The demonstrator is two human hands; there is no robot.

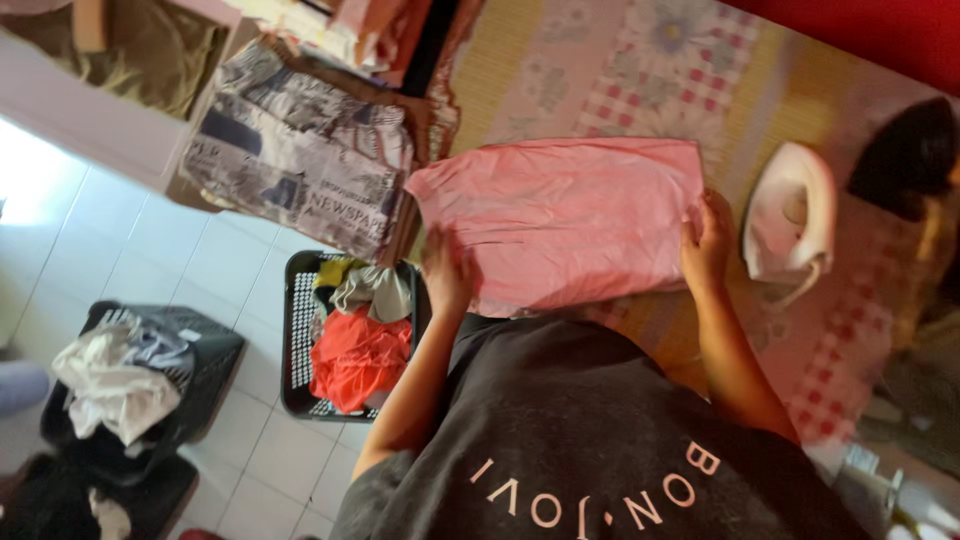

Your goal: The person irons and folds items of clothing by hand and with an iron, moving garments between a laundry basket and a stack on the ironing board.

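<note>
Patterned cloth (pixel 640 60) with flowers and red checks covers the work surface, and a pink garment (pixel 565 220) lies flat on it, folded into a rough rectangle right in front of the person. The left hand (pixel 445 275) presses on the garment's near left corner with fingers spread and flat, gripping nothing. The right hand (pixel 708 245) rests on the near right edge, its fingers curled lightly over the fabric, perhaps pinching the hem. The step in hand looks like smoothing or squaring the fold; a further fold would probably call for both hands to lift one edge evenly so that the layers stay aligned. A white iron (pixel 790 220) sits just to the right of the right hand, close enough to be knocked by a wide sweep. Printed fabric (pixel 300 150) hangs off the far left of the surface. Down on the tiled floor (pixel 120 240), a black basket (pixel 295 330) holds orange and grey clothes, and a dark bin (pixel 215 355) of pale laundry stands further left.
</note>
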